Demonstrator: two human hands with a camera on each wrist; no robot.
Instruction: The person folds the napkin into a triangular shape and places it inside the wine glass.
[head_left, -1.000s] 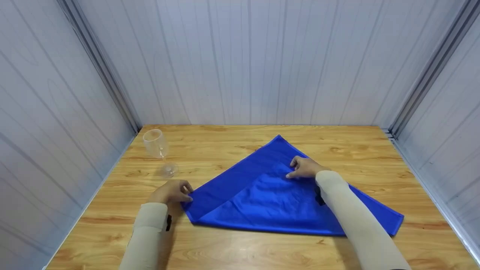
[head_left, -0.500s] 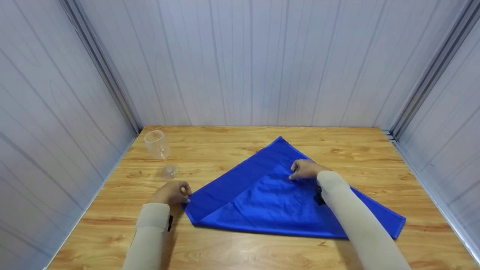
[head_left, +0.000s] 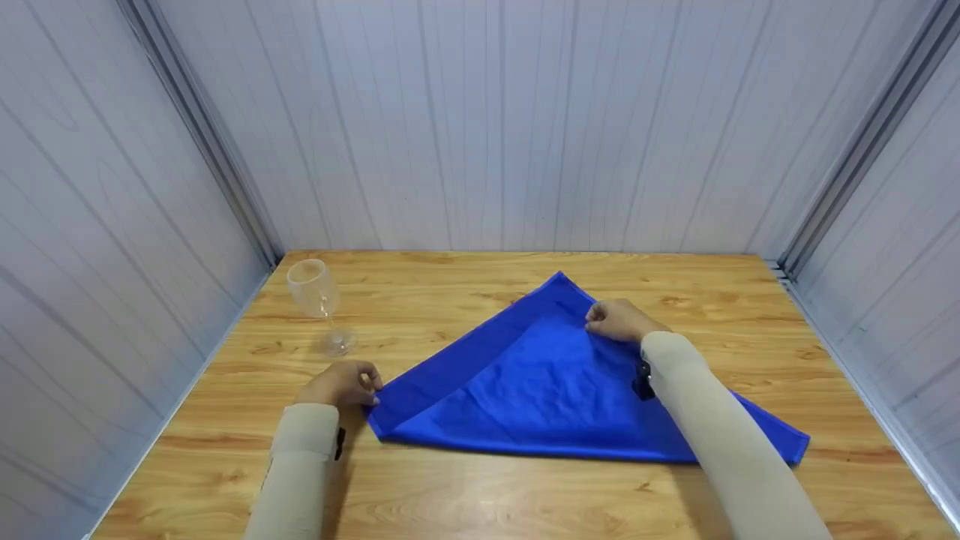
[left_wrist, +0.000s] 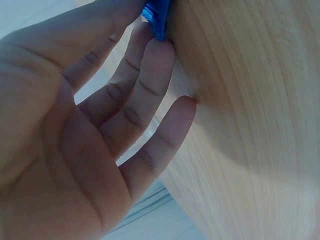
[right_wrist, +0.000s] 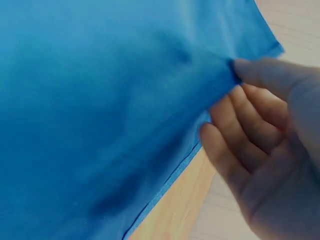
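Observation:
A blue cloth (head_left: 540,390) lies folded over on the wooden table, roughly a triangle with its peak toward the back wall. At its left corner my left hand (head_left: 341,384) pinches the cloth; the left wrist view shows a bit of blue cloth (left_wrist: 159,20) at the fingertips, with the other fingers loosely bent near the tabletop. My right hand (head_left: 622,320) holds the upper layer near the cloth's right slanting edge. In the right wrist view, the thumb of the right hand (right_wrist: 265,135) presses on the fabric (right_wrist: 100,100), with the fingers partly behind it.
A clear stemmed glass (head_left: 313,291) stands upright at the left, behind my left hand. Pale panelled walls (head_left: 480,127) enclose the table (head_left: 480,495) at the back and on both sides.
My right hand has moved slightly up toward the back right, drawing the upper layer along. The front fold edge has shifted a little backward. My left hand stays almost in place.

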